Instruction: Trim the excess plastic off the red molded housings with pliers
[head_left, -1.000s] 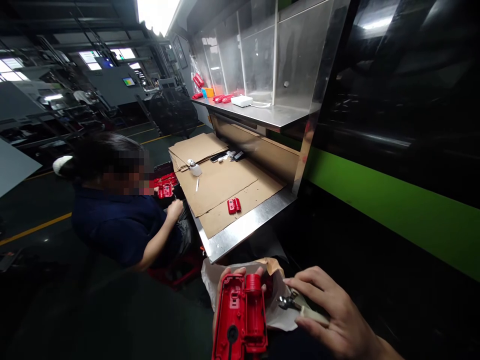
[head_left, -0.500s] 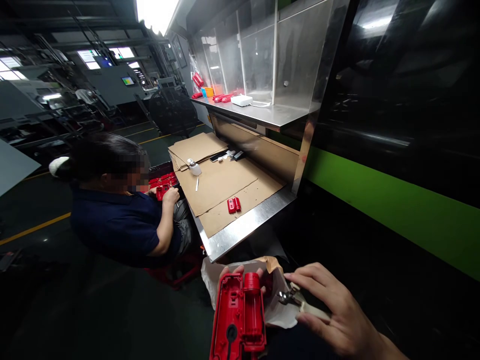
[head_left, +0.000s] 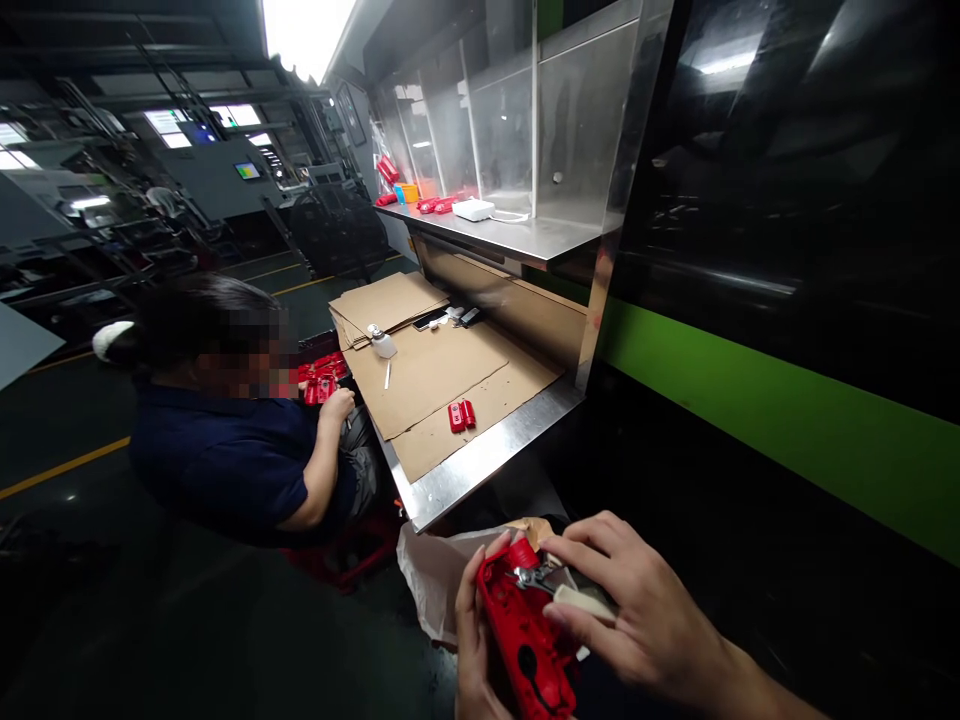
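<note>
At the bottom of the view my left hand (head_left: 471, 640) is wrapped round a red plastic housing (head_left: 525, 640), tilted to the right. My right hand (head_left: 637, 620) grips a small tool with a pale handle and metal jaws (head_left: 551, 585), and the jaws lie against the top of the housing, by its red cylinder. Under both hands is a pale plastic bag with brown paper (head_left: 435, 580).
A steel workbench (head_left: 480, 460) covered with cardboard sheets carries a small red part (head_left: 459, 415), a white bottle (head_left: 381, 342) and dark items at the back. A seated person in a dark shirt (head_left: 225, 460) handles red parts at its left. A steel shelf (head_left: 517, 235) above holds red parts.
My right hand moved left and brought the tool's jaws onto the red housing. My left hand turned the housing so it tilts right. The view shifted slightly.
</note>
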